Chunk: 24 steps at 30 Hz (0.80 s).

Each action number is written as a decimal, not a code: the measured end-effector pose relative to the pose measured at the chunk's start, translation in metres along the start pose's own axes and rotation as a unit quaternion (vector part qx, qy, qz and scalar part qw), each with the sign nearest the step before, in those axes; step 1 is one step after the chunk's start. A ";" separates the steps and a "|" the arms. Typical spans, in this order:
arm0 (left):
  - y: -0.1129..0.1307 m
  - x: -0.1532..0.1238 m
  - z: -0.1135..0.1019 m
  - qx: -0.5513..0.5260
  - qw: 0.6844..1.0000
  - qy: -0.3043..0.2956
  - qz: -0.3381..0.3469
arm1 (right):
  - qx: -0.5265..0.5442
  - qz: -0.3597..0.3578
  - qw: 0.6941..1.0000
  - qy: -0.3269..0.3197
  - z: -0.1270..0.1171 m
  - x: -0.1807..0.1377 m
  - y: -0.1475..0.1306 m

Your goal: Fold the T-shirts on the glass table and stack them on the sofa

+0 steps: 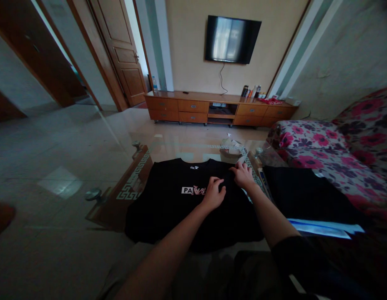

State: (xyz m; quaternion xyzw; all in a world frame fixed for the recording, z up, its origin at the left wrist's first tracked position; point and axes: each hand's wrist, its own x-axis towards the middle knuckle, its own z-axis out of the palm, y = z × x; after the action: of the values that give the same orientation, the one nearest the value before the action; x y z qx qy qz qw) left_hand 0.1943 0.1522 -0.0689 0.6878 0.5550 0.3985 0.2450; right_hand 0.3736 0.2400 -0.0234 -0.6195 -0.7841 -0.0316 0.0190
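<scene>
A black T-shirt [168, 200] with a white chest print lies spread flat on a glass table [96, 204], neck away from me. My left hand [214, 193] rests on the shirt's chest by the print, fingers curled and pinching the cloth. My right hand [242, 174] sits just beyond it near the shirt's right shoulder, fingers bent down on the fabric there. Both forearms reach in from the bottom of the view.
A second dark garment [301, 193] and a white-blue sheet [321, 228] lie on the table's right side. A crumpled plastic bag [231, 148] sits at the far edge. A floral sofa [337, 146] stands right, a wooden TV cabinet [218, 109] beyond.
</scene>
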 end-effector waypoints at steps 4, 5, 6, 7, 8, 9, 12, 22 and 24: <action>-0.003 0.003 0.002 -0.008 0.998 0.035 -0.042 | 0.008 0.085 0.996 0.005 0.008 0.012 0.002; -0.004 0.003 0.001 -0.004 0.998 0.040 -0.047 | 0.025 0.109 0.994 0.005 0.011 0.013 0.003; -0.004 0.002 -0.002 0.010 0.998 0.045 -0.044 | 0.044 0.132 0.990 0.005 0.013 0.014 0.004; -0.004 0.002 -0.006 0.033 0.998 0.045 -0.031 | 0.061 0.153 0.986 0.008 0.014 0.014 0.007; -0.004 0.001 -0.011 0.063 0.997 0.036 -0.007 | 0.074 0.170 0.983 0.014 0.015 0.013 0.009; -0.005 0.000 -0.017 0.099 0.995 0.016 0.027 | 0.081 0.180 0.980 0.020 0.015 0.013 0.012; -0.008 -0.004 -0.030 0.183 0.972 -0.074 0.127 | 0.085 0.165 0.982 0.033 0.016 0.008 0.014; -0.023 -0.015 -0.026 0.197 0.967 -0.122 0.107 | 0.057 0.085 0.994 -0.027 0.058 -0.009 -0.002; -0.023 -0.014 -0.027 0.190 0.969 -0.121 0.103 | 0.042 0.083 0.995 -0.017 0.059 -0.003 0.000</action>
State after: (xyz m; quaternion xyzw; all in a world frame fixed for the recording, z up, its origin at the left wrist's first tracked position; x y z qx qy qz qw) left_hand 0.1581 0.1416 -0.0757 0.8181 0.5133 0.2225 0.1326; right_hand 0.3751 0.2412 -0.0821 -0.6817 -0.7307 0.0139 0.0341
